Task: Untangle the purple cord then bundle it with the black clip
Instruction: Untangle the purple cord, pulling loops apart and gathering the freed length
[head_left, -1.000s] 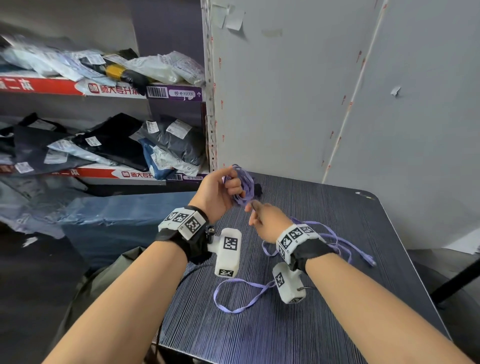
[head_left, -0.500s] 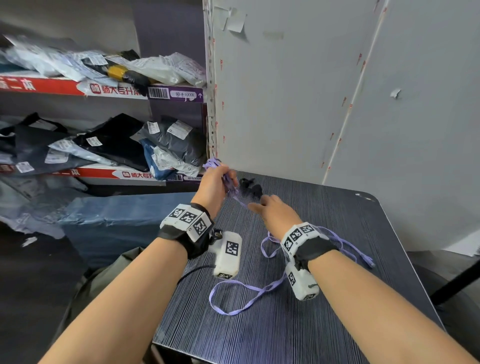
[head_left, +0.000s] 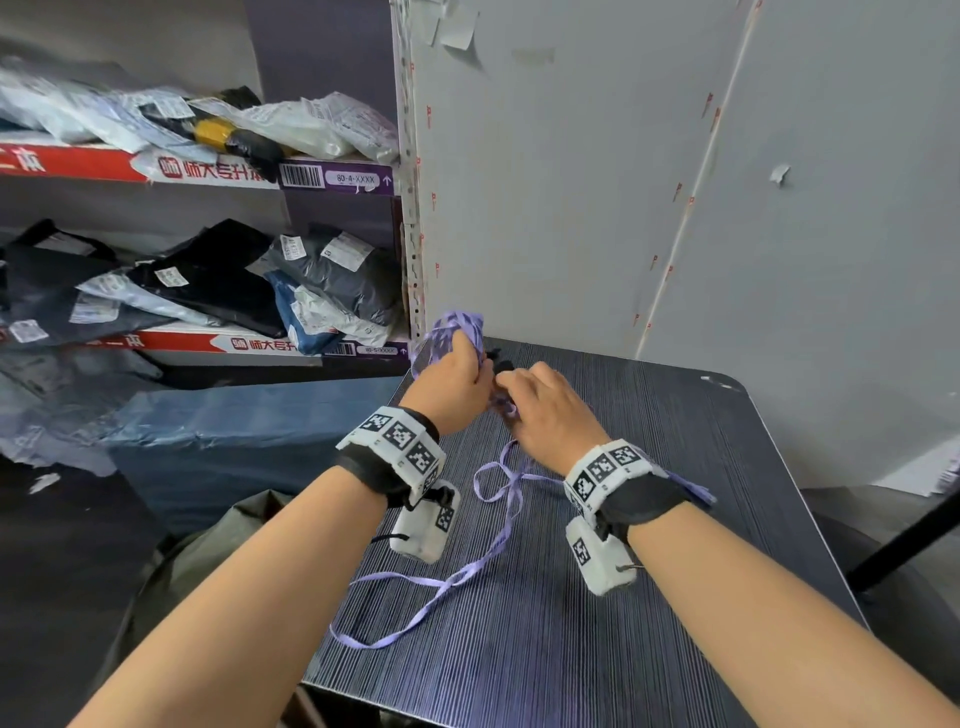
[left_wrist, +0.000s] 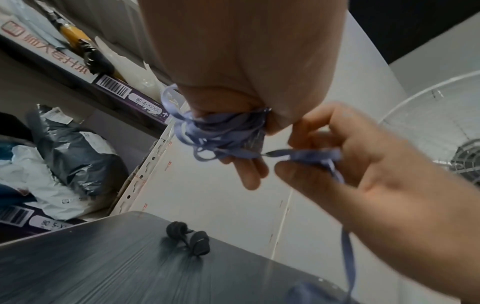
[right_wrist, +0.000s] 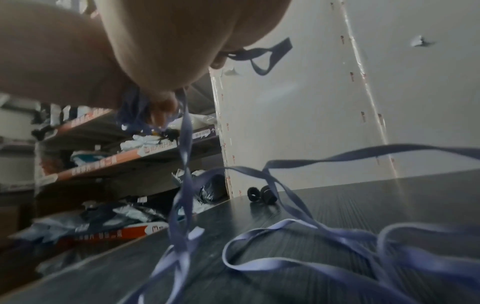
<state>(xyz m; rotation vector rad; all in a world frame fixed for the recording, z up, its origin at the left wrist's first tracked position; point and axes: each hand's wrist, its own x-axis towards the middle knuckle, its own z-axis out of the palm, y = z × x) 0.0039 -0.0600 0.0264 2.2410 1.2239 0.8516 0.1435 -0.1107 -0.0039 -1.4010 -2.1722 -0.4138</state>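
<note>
Right hand back in close to left hand vs half second ago, gap gone. Left fist wraps coiled bundle of purple cord, held above far-left table corner. Right thumb and fingers pinch strand leading off bundle (rest trails loose across tabletop). Black clip lies on table beneath hands, untouched.

a dark, finely striped table stood against a pale wall. loose loops of purple cord trailed across its surface toward the near edge. a small black clip lay at its far left corner.
</note>
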